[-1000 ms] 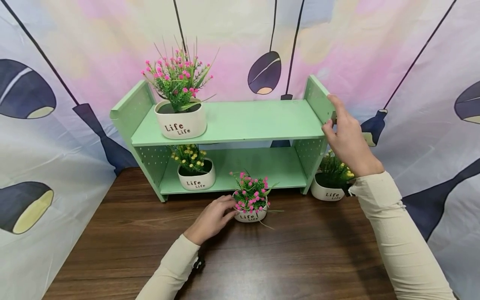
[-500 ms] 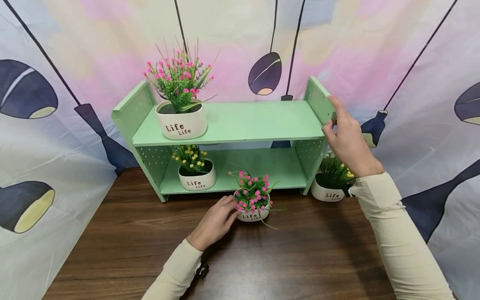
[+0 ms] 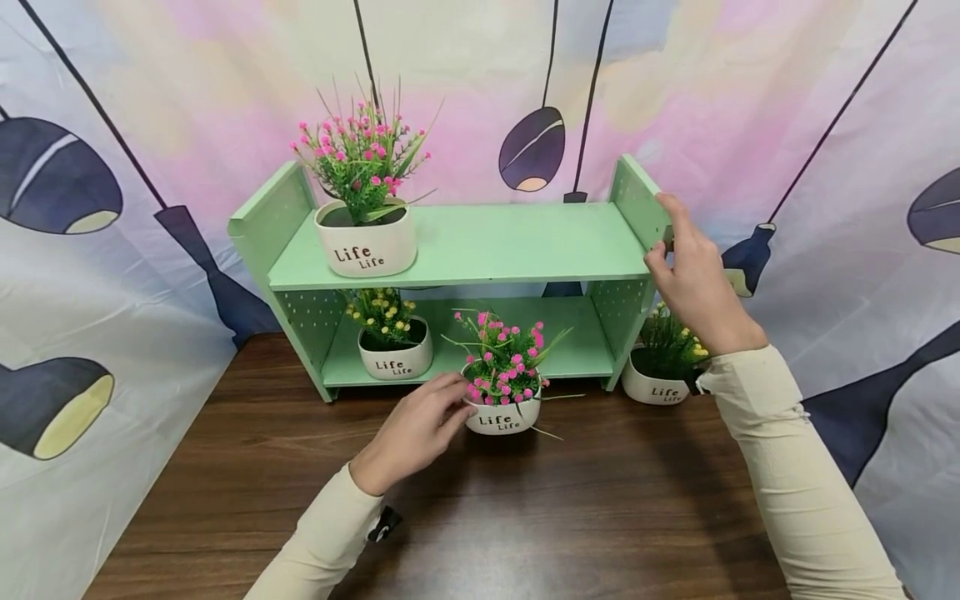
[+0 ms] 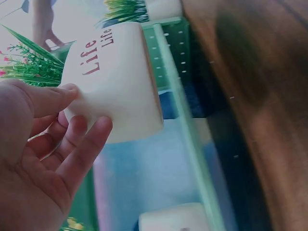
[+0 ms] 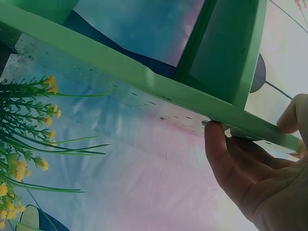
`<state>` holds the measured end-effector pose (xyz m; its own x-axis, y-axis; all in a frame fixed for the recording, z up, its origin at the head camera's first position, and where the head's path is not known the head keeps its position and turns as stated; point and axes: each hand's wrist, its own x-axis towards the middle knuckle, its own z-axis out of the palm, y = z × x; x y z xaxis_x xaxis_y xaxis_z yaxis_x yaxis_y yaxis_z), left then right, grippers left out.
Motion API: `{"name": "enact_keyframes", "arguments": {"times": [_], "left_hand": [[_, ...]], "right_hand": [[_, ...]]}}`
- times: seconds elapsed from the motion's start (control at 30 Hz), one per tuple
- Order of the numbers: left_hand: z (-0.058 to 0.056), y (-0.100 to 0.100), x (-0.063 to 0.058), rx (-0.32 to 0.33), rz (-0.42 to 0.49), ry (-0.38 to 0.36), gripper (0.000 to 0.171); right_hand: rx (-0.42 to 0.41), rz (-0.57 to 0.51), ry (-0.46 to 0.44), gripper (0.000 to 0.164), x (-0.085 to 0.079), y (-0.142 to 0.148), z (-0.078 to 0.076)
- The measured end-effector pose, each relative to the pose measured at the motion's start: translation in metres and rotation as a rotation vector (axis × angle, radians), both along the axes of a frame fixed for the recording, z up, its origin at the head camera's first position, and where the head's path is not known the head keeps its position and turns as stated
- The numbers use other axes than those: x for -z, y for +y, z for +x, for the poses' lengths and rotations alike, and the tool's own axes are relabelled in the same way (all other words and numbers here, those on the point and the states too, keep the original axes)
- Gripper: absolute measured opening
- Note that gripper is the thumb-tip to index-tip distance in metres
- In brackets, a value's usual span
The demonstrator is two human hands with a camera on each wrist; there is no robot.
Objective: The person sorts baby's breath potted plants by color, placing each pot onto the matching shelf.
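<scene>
My left hand (image 3: 411, 427) pinches the left end of a white flowerpot (image 3: 504, 419) of pink artificial flowers, just above the table in front of the shelf. In the left wrist view, thumb and fingertips press the wall of this pot (image 4: 122, 86), which is lettered "Life". My right hand (image 3: 697, 287) holds the right side panel of the green two-tier shelf (image 3: 517, 242). The right wrist view shows thumb and fingers on opposite faces of that panel (image 5: 183, 94).
Another pink-flowered pot (image 3: 367, 246) stands on the upper tier at left. Below it, a yellow-flowered pot (image 3: 395, 358) sits on the lower tier. A second yellow-flowered pot (image 3: 654, 385) is on the brown table (image 3: 570, 517), right of the shelf. A patterned curtain (image 3: 465, 100) hangs behind.
My left hand has raised the pink-flowered pot off the table, slightly toward the lower tier. The right hand keeps its hold on the side panel. The view has shifted slightly.
</scene>
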<state>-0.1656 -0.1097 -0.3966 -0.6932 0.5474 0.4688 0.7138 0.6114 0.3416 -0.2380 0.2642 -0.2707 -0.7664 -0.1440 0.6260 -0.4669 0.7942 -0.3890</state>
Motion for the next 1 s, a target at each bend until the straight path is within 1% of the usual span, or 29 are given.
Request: {"name": "enact_keyframes", "arguments": {"times": [0.1,0.23,0.57,0.67,0.87,1.0], "left_hand": [[0.002,0.000,-0.012,-0.001,-0.006,0.019,0.003],[0.002,0.001,-0.025,0.015,-0.021,0.065,0.005],[0.002,0.006,-0.058,0.064,-0.030,0.111,0.003],[0.002,0.006,-0.069,0.062,-0.017,0.116,0.003],[0.001,0.005,-0.090,0.034,-0.004,0.123,0.005],[0.000,0.005,-0.103,0.047,0.006,0.129,0.005]], "right_hand": [[0.000,0.003,0.000,0.064,0.001,0.000,0.000],[0.003,-0.001,-0.008,0.065,0.001,0.000,0.000],[0.002,-0.005,-0.012,0.065,0.002,0.003,0.003],[-0.005,-0.011,-0.010,0.065,0.002,0.003,0.001],[-0.013,-0.006,-0.006,0.065,0.001,0.000,0.000],[-0.011,-0.008,-0.006,0.065,0.000,-0.001,0.000]]}}
